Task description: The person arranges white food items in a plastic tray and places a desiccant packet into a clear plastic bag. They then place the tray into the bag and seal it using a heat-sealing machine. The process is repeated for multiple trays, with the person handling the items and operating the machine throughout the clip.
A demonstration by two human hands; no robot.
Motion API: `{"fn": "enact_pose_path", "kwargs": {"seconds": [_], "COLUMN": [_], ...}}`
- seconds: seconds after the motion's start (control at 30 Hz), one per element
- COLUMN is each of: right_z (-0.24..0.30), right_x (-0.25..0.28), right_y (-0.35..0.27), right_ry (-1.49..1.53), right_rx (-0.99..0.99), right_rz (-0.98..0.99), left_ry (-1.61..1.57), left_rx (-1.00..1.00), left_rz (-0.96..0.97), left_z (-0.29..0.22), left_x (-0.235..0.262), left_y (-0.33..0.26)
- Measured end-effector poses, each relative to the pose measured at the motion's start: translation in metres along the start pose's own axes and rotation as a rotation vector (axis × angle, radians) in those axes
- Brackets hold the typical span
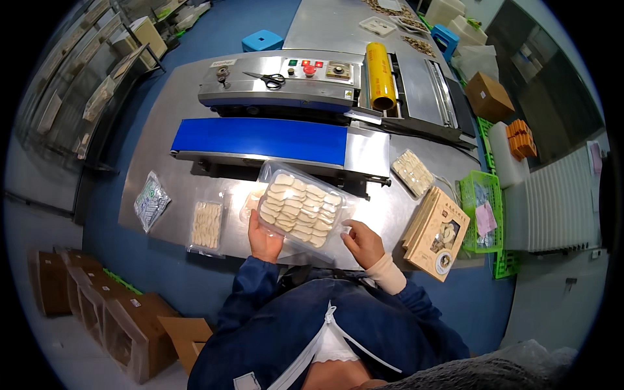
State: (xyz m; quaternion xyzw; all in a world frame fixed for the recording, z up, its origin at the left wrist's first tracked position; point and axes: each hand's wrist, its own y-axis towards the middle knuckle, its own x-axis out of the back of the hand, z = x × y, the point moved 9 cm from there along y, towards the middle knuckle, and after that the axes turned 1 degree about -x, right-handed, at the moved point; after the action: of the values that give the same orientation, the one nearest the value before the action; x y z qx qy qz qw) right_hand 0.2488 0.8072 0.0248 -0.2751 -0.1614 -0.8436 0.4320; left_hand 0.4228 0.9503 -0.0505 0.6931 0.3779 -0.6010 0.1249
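Just below the blue belt (260, 140), toward 6 o'clock from it, the clear tray (273, 169) is up in hand, tilted, over the steel bench (172, 221). Progress, my read: filling looks done, pale slices (300, 209) sit in overlapping columns across the tray. Loose clear film (351, 207) shows off its 3 o'clock end; closing that looks like what's left, can't confirm. One filled pack (207, 224) lies near 9 o'clock of the tray, a second pack (413, 173) between 2 and 3, both apart from it. Can't tell if either is sealed. Printed boxes (432, 234) are stacked just past 3 o'clock, beyond the right hand.

Grip: left hand (265, 242) has the tray's 8 o'clock corner, palm up, thumb at the side, fingers mostly hidden underneath. So the tray runs off toward 2 o'clock from that hold. Right hand (364, 244) is at the tray's 4 o'clock, fingers curled, tips right beside the film; tray lies toward its 10 o'clock. Can't tell if it's pinching film or just close
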Motion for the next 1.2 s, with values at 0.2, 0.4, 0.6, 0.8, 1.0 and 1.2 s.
{"fn": "enact_pose_path", "kwargs": {"seconds": [0.2,0.4,0.6,0.8,1.0,1.2], "right_z": [-0.028,-0.033,-0.027,0.021,0.022,0.002], "right_x": [-0.026,-0.033,-0.037,0.01,0.021,-0.013], "right_y": [-0.002,-0.01,-0.017,-0.01,-0.008,-0.015], "right_ry": [0.273,0.893,0.867,-0.328,-0.115,0.76], "right_rx": [-0.17,-0.251,-0.354,0.092,0.056,-0.166], "right_rz": [0.132,0.129,0.271,-0.021,-0.067,0.044], "left_ry": [-0.029,0.01,-0.058,-0.085,-0.151,-0.177], "left_rx": [0.017,-0.041,0.046,0.071,0.071,0.056], "left_rz": [-0.004,0.047,0.054,0.014,-0.002,0.046], "left_z": [0.012,0.003,0.013,0.014,0.014,0.01], "left_x": [0.002,-0.017,-0.008,0.006,0.02,0.017], "left_y": [-0.001,-0.003,-0.001,0.001,0.0,-0.001]}}
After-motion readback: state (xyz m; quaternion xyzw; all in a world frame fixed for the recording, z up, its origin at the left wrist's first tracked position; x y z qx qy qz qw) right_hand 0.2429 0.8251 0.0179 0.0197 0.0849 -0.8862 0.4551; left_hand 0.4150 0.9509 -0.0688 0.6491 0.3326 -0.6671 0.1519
